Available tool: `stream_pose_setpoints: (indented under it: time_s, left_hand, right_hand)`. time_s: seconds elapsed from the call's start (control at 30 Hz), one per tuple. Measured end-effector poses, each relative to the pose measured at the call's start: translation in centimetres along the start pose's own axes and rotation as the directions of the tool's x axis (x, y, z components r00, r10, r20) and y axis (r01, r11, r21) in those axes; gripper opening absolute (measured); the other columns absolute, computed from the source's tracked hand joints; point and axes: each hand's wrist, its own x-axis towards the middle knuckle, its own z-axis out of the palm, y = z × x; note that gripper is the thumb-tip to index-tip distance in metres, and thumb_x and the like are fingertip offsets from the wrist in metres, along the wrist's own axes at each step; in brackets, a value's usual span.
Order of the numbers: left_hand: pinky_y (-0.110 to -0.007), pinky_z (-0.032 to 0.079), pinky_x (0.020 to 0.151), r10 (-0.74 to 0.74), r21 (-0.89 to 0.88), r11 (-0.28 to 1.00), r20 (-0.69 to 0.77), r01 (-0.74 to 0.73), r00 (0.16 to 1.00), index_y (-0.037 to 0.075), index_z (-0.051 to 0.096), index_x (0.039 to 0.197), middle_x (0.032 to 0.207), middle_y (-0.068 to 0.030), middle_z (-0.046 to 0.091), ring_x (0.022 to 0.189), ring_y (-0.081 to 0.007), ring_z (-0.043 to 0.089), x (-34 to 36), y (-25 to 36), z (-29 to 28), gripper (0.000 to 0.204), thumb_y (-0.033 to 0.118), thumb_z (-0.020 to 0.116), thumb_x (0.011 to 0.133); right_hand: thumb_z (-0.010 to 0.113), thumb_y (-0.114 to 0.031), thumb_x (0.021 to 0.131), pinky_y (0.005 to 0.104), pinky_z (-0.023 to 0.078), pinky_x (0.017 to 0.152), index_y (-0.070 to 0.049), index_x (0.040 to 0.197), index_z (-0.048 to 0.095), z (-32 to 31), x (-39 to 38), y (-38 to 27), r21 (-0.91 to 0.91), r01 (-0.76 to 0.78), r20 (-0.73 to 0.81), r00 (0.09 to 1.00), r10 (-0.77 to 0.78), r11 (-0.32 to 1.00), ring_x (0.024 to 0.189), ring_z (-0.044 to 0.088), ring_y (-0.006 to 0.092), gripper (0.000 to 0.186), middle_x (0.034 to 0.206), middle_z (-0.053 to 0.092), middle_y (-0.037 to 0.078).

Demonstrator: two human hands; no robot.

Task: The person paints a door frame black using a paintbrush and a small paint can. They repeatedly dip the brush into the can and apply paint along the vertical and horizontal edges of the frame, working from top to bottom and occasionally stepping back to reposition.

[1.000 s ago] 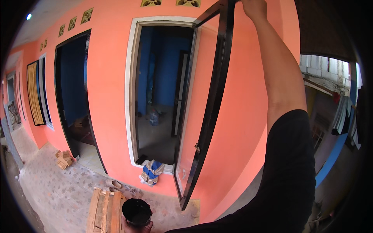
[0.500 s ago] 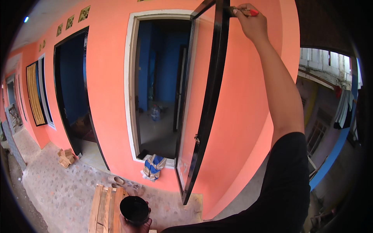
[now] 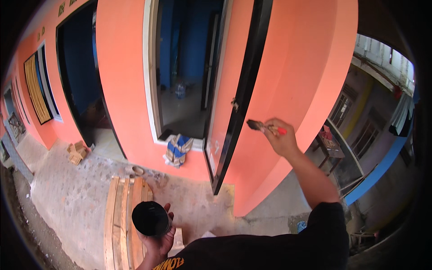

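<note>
In my right hand (image 3: 281, 138) is a paintbrush (image 3: 255, 124) with dark bristles and a red-tipped handle. Its bristles point left, toward the black frame of the open window sash (image 3: 245, 85), with a gap between them. A small latch (image 3: 234, 105) sits on that frame. Low in view, my left hand (image 3: 163, 240) is wrapped round a round black can (image 3: 151, 219), its open mouth facing up. What lies inside the can looks black. The pale window frame (image 3: 150, 76) is set in the orange wall behind the sash.
A blue, white and tan cloth (image 3: 177, 150) hangs over the windowsill. Wooden planks (image 3: 118, 216) form a bench beside the can. Sandals (image 3: 137, 170) and a cardboard box (image 3: 76, 152) lie on the floor. To the left is a dark doorway (image 3: 80, 76).
My right hand has come down from the top of the sash with the brush, which is now off the frame. My view has tilted downward. The can stays in my left hand.
</note>
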Motion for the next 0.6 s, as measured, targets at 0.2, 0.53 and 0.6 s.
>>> stream_pose_setpoints:
  time_s: [0.2, 0.53, 0.6]
  left_hand:
    - [-0.047, 0.065, 0.083, 0.071, -0.035, 0.997, 0.043, -0.069, 0.997, 0.000, 0.051, 0.143, 0.152, -0.0242, 0.046, 0.127, -0.0354, 0.059, -3.9, 3.9, -1.6, 0.072, 0.055, 0.056, 0.097]
    - [-0.052, 0.061, 0.096, 0.293, 0.015, 0.955, 0.096, -0.296, 0.951, 0.000, 0.029, 0.155, 0.163, -0.0258, 0.027, 0.139, -0.0373, 0.050, -15.8, 14.5, -4.3, 0.070, 0.037, 0.059, 0.103]
    - [-0.052, 0.061, 0.096, 0.346, 0.024, 0.937, 0.070, -0.349, 0.936, 0.001, 0.028, 0.156, 0.164, -0.0256, 0.026, 0.140, -0.0379, 0.048, -18.3, 16.4, -5.6, 0.070, 0.037, 0.057, 0.104]
  right_hand:
    - [0.074, -0.005, 0.093, 0.0280, 0.053, 0.074, 0.001, 0.098, 0.066, 5.2, -17.8, 6.6, 0.227, -0.383, -0.187, 0.885, 0.426, 0.895, 0.082, 0.066, 0.0120, 0.011, 0.087, 0.068, 0.007]
    - [0.079, -0.020, 0.079, 0.0421, 0.056, 0.074, -0.008, 0.081, 0.064, 12.6, -45.8, 8.9, -0.527, -0.763, -0.088, 0.487, 0.869, 0.374, 0.077, 0.070, 0.0304, 0.019, 0.078, 0.070, 0.014]
    - [0.079, -0.026, 0.077, 0.0454, 0.056, 0.073, -0.009, 0.079, 0.063, 14.9, -45.8, 5.7, -0.570, -0.684, 0.094, 0.496, 0.863, 0.455, 0.079, 0.070, 0.0371, 0.024, 0.078, 0.070, 0.016]
